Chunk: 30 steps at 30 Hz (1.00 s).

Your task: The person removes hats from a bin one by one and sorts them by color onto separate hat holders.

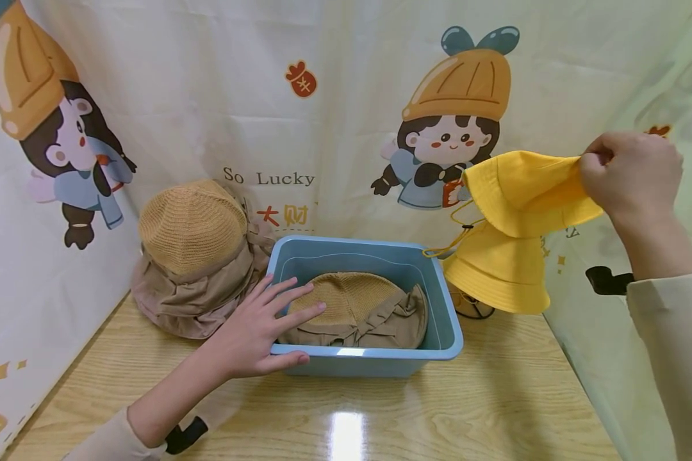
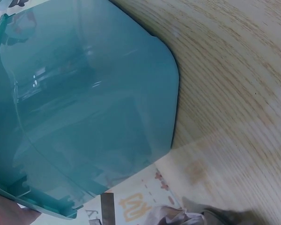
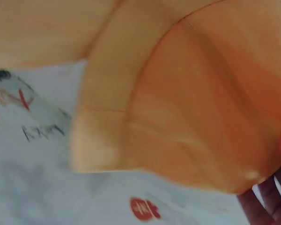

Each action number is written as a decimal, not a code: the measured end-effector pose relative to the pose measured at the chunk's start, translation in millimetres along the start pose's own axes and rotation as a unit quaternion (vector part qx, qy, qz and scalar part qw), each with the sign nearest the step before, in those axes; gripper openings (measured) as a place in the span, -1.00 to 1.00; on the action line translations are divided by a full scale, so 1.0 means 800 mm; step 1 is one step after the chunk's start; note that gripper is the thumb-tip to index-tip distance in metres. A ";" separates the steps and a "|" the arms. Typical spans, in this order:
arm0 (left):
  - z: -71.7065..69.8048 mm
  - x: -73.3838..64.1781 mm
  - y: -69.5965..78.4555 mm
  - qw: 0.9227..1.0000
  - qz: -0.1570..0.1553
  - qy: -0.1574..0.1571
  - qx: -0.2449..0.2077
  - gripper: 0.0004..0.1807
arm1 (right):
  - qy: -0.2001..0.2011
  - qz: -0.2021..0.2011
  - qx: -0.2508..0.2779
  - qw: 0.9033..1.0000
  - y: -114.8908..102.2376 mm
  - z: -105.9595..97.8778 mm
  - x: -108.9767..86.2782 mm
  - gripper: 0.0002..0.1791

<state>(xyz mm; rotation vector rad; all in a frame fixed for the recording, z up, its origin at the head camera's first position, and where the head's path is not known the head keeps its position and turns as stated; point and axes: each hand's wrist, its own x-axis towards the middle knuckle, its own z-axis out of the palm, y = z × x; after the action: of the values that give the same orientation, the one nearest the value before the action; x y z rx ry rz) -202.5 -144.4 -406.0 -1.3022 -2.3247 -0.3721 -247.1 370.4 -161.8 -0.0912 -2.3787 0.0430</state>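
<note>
My right hand [image 1: 634,169] is raised at the right and grips the edge of a yellow bucket hat [image 1: 525,179]. In the right wrist view the fabric of this yellow hat [image 3: 187,108] fills much of the picture, with fingertips at its edge. Another yellow bucket hat [image 1: 496,269] is right below it, beside the bin, and a yellow cord with a black toggle hangs at their left. My left hand [image 1: 259,330], fingers spread and nearly straight, rests over the left front rim of a blue plastic bin [image 1: 375,353]. A straw hat with a brown bow [image 1: 352,301] lies inside that bin.
At the left, straw sun hats with brown cloth brims [image 1: 193,237] stand against the patterned curtain [image 1: 346,128]. A dark wire piece [image 1: 478,312] shows under the lower yellow hat. The bin stands on a wood-grain tabletop [image 1: 300,416].
</note>
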 end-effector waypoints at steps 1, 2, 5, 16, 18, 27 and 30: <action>0.000 0.000 0.000 1.000 0.001 0.001 0.000 -0.22 | -0.011 0.022 -0.019 1.000 -0.001 -0.006 0.001 -0.60; 0.001 0.000 0.000 1.000 0.003 0.003 -0.001 -0.22 | -0.022 0.041 -0.035 0.998 -0.001 -0.012 0.001 -0.59; 0.002 -0.001 -0.001 1.000 0.007 0.007 -0.002 -0.22 | -0.037 0.063 -0.064 0.995 -0.005 -0.023 -0.001 -0.61; 0.002 0.002 -0.004 1.000 0.003 0.011 -0.002 -0.23 | -0.043 -0.013 0.060 0.997 -0.024 0.025 -0.024 -0.65; 0.003 0.004 -0.004 1.000 0.005 0.011 -0.002 -0.23 | -0.014 -0.007 0.066 0.998 -0.018 0.027 -0.018 -0.64; 0.002 0.004 -0.001 1.000 -0.001 0.003 -0.005 -0.22 | 0.015 0.111 0.110 0.988 0.004 -0.002 -0.003 -0.64; 0.001 0.003 -0.002 1.000 -0.004 -0.001 -0.010 -0.21 | 0.031 0.079 0.146 0.986 0.008 -0.001 -0.013 -0.71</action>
<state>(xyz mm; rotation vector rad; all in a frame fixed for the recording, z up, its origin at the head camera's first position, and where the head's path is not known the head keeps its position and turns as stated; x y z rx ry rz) -204.7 -142.9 -405.3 -1.3042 -2.3334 -0.3985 -238.7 375.7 -168.4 -0.1392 -2.2712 0.4561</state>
